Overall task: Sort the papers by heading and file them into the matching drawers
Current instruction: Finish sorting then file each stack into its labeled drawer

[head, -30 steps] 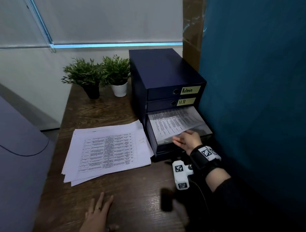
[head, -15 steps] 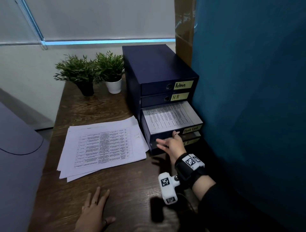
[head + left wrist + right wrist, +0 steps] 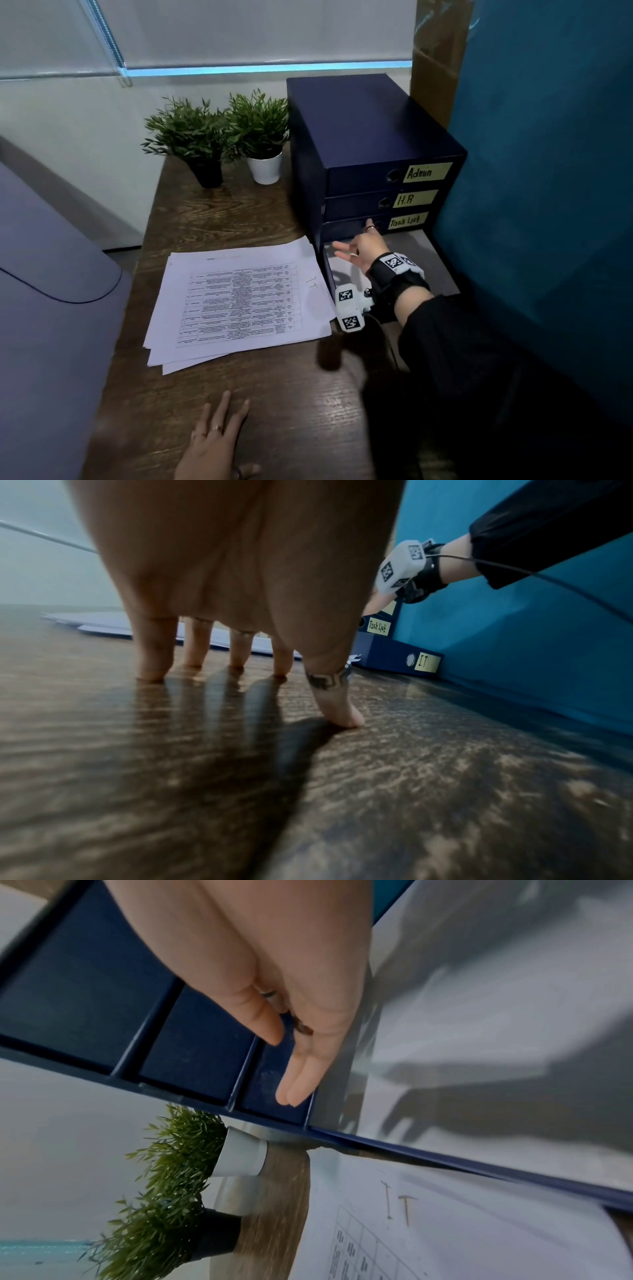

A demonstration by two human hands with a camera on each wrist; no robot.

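Your drawer cabinet (image 3: pixel 370 144) stands far right on the desk (image 3: pixel 212 219). Left of it sit two potted plants (image 3: pixel 219 137). The paper stack (image 3: pixel 239 301) lies nearer, just left of the pulled-out bottom drawer (image 3: pixel 435 260).

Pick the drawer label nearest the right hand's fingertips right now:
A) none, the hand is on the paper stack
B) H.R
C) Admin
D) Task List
D: the right hand has its straight fingers against the front of the Task List drawer, beside the yellow Task List label.
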